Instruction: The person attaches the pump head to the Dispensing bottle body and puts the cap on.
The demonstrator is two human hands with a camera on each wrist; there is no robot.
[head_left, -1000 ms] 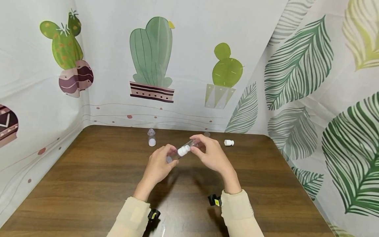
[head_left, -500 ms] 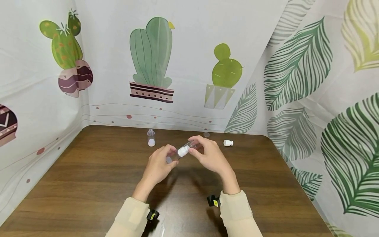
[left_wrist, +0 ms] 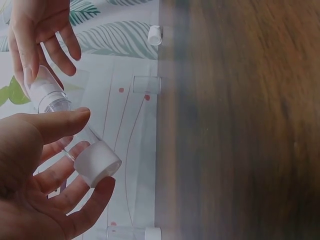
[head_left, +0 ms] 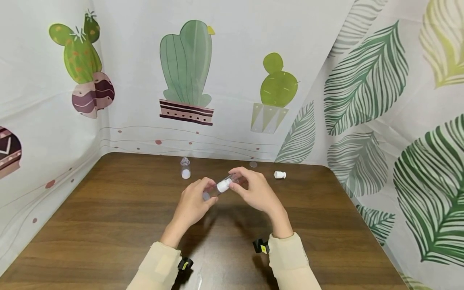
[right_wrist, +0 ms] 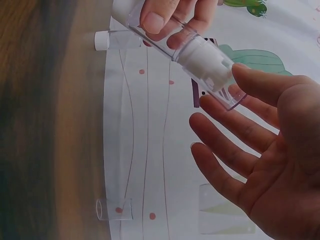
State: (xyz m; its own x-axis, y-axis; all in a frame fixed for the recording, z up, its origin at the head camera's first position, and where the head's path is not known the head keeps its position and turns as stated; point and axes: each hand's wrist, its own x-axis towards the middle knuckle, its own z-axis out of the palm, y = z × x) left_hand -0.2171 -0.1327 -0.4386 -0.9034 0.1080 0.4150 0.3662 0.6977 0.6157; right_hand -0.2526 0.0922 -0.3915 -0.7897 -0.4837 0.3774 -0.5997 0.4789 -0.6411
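Observation:
Both hands hold one clear plastic pump bottle, tilted above the table. My left hand (head_left: 195, 201) grips its clear body, and the white base (left_wrist: 97, 162) sticks out past the fingers in the left wrist view. My right hand (head_left: 259, 191) pinches the other end, a clear cap (right_wrist: 227, 97) around the white pump head (right_wrist: 202, 62). In the right wrist view the thumb and index finger are at the cap, while the other fingers spread away from it. The cap sits at the neck of the bottle, right above the left fingers.
At the back of the brown table (head_left: 127, 225) stands another clear bottle (head_left: 185, 169) with white in its bottom. A loose clear cap (head_left: 253, 164) and a white pump head (head_left: 280, 175) are farther right. A printed cloth (head_left: 232, 80) hangs behind the table.
The right hand has shifted slightly left and down with the capped end of the bottle. The left hand stays nearly in place, and the things on the table have not moved.

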